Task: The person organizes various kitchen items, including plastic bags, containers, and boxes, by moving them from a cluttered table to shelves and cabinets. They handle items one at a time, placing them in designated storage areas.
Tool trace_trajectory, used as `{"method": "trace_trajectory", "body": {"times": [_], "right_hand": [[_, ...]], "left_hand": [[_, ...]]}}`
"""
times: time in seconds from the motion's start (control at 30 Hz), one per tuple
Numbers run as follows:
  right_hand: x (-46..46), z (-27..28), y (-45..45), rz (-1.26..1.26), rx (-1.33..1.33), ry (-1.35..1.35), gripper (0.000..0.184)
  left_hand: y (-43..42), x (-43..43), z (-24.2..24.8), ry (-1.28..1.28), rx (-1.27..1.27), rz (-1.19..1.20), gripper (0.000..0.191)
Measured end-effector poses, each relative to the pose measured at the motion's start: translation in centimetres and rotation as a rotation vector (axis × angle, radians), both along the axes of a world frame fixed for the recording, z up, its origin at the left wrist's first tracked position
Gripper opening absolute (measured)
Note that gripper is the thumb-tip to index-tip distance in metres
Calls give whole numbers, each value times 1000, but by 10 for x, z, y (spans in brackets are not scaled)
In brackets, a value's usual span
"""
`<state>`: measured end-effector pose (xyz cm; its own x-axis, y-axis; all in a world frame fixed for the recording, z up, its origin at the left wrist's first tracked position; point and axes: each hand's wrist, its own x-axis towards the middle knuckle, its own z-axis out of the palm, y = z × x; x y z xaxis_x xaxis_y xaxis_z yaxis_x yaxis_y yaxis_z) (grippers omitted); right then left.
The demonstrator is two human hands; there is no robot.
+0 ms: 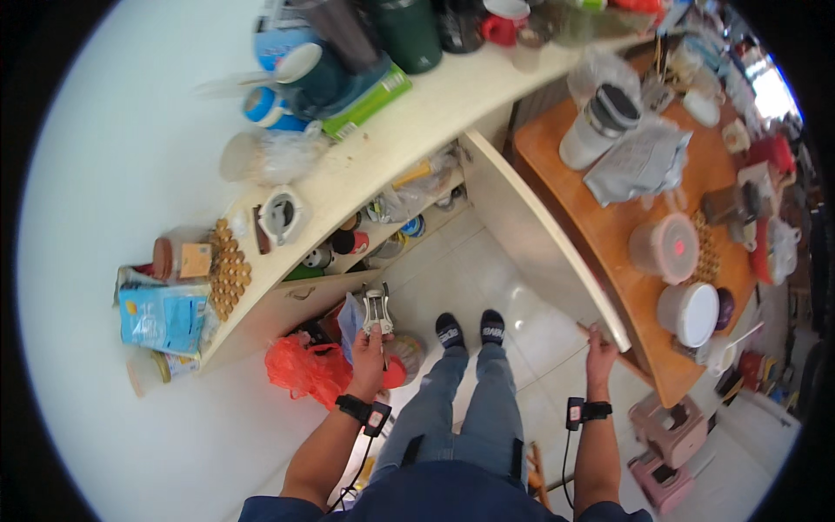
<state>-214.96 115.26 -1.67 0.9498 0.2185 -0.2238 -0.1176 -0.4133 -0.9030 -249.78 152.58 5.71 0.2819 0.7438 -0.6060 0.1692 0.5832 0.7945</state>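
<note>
My left hand (pixel 370 365) grips a silver winged corkscrew (pixel 376 310), its two levers pointing away from me. Just below it hang a red plastic bag (pixel 306 372) and a blue sheet-like item (pixel 350 326). My right hand (pixel 600 357) is at the free end of an open cream cabinet door (pixel 548 228), its fingers around the edge and partly hidden. Beyond the corkscrew, the open cabinet's shelves (pixel 398 225) hold jars, tins and plastic-wrapped goods. A second cabinet door (pixel 306 295) with a small metal handle stands open on the left.
Above the cabinet, the cream countertop (pixel 450 98) bears cups, tumblers, a wooden bead mat (pixel 229 271) and a blue pouch (pixel 163 316). A wooden table (pixel 554 140) on the right carries a white canister (pixel 590 137) and lidded tubs. Pink step stools (pixel 668 430) stand at lower right.
</note>
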Motion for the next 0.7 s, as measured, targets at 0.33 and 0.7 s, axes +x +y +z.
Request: {"method": "trace_trajectory", "body": {"times": [0.33, 0.7], "right_hand": [[9, 6, 17, -149, 16, -25, 37], [1, -11, 20, -240, 12, -63, 37]], "left_hand": [[73, 36, -74, 197, 127, -53, 35], [134, 157, -120, -33, 171, 183, 29]]}}
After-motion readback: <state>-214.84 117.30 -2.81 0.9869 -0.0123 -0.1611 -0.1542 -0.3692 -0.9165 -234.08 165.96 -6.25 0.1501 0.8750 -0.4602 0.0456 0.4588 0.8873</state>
